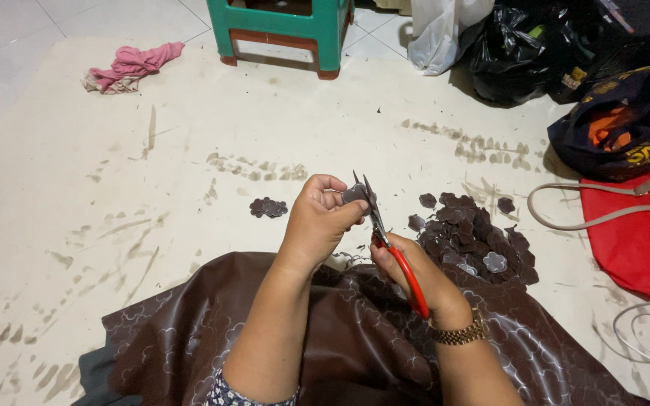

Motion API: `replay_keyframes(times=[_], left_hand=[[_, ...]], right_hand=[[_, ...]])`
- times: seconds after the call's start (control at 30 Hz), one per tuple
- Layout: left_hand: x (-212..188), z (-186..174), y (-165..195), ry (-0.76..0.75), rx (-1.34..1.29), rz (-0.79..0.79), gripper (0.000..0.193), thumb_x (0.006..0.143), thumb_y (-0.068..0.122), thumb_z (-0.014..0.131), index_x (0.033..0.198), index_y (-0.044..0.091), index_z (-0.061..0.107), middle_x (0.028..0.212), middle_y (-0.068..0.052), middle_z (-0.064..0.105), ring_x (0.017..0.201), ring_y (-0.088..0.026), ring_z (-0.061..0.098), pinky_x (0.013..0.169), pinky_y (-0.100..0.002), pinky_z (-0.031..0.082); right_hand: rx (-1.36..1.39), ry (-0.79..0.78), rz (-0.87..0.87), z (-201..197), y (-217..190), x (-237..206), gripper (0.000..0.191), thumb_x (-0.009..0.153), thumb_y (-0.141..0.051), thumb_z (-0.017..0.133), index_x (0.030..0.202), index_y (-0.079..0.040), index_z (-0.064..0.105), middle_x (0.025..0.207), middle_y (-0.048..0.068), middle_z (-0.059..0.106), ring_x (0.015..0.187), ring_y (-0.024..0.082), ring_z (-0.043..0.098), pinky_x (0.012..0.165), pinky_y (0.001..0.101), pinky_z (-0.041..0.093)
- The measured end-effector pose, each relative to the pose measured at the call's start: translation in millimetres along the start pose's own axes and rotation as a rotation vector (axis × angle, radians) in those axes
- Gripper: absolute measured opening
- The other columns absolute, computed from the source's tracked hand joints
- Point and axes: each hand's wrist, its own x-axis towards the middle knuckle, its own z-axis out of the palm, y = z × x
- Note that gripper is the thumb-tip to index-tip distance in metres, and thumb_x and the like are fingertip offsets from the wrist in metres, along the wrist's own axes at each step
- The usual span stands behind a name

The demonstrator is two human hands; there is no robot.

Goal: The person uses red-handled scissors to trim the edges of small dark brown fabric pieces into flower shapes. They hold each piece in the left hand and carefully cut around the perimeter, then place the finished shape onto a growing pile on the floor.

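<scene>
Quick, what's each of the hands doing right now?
Left hand: closed on a small dark cutout.
Right hand: closed around red-handled scissors, blades at the cutout.

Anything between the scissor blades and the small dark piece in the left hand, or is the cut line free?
Nothing visible blocks it. The left hand pinches the small dark piece right at the blades of the red-handled scissors, which the right hand holds. The left fingertips sit close beside the blades.

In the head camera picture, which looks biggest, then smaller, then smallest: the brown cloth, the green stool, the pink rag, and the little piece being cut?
1. Brown cloth, though it lies nearest the camera.
2. Green stool, partly cut off by the picture's edge.
3. Pink rag.
4. Little piece in the left hand.
</scene>
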Motion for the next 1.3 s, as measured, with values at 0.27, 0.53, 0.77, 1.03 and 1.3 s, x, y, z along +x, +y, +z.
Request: replay_keyframes(times=[0.27,0.53,0.77,1.03,1.3], left_hand=[[-3,3,1,-0.039,-0.028,-0.088,0.016,0.085,0.004,0.074,0.095,0.003,0.062,0.076,-0.004,0.07,0.065,-0.008,0.065,0.055,-0.021,0.048],[-5,7,2,-0.051,-0.106,-0.124,0.011,0.085,0.007,0.074,0.094,0.004,0.068,0.077,-0.002,0.071,0.065,-0.007,0.063,0.056,-0.021,0.046],[-5,9,1,-0.042,-0.064,-0.191,0.01,0.089,0.012,0.072,0.096,0.005,0.07,0.081,-0.001,0.072,0.068,-0.006,0.061,0.06,-0.02,0.048],[-7,5,5,-0.063,-0.124,-0.12,0.01,0.09,0.008,0.068,0.098,0.003,0.068,0.085,-0.003,0.072,0.073,-0.008,0.066,0.065,-0.022,0.053],[-10,-4,17,-0.103,-0.068,-0.192,0.01,0.084,0.003,0.07,0.093,-0.001,0.068,0.077,-0.006,0.07,0.064,-0.009,0.062,0.062,-0.024,0.054]], right_hand=[[0.11,-0.054,-0.058,3,4,2,0.048,0.1,-0.056,0.053,0.093,-0.009,0.054,0.076,-0.003,0.048,0.07,0.01,0.047,0.063,0.0257,0.044],[0.144,-0.015,-0.04,5,-2,-1,0.049,0.098,-0.058,0.052,0.094,-0.009,0.054,0.077,-0.003,0.049,0.07,0.01,0.048,0.063,0.0257,0.045],[0.181,-0.049,-0.086,3,1,-1,0.053,0.1,-0.061,0.051,0.096,-0.008,0.055,0.08,-0.002,0.047,0.073,0.01,0.046,0.065,0.0256,0.042],[0.155,-0.112,-0.084,-1,6,-1,0.057,0.099,-0.064,0.048,0.1,-0.007,0.056,0.081,-0.001,0.05,0.074,0.012,0.049,0.067,0.0274,0.045],[0.201,-0.166,-0.072,-1,6,-4,0.055,0.1,-0.06,0.05,0.106,-0.006,0.057,0.086,0.0,0.053,0.08,0.012,0.051,0.073,0.0285,0.047]])
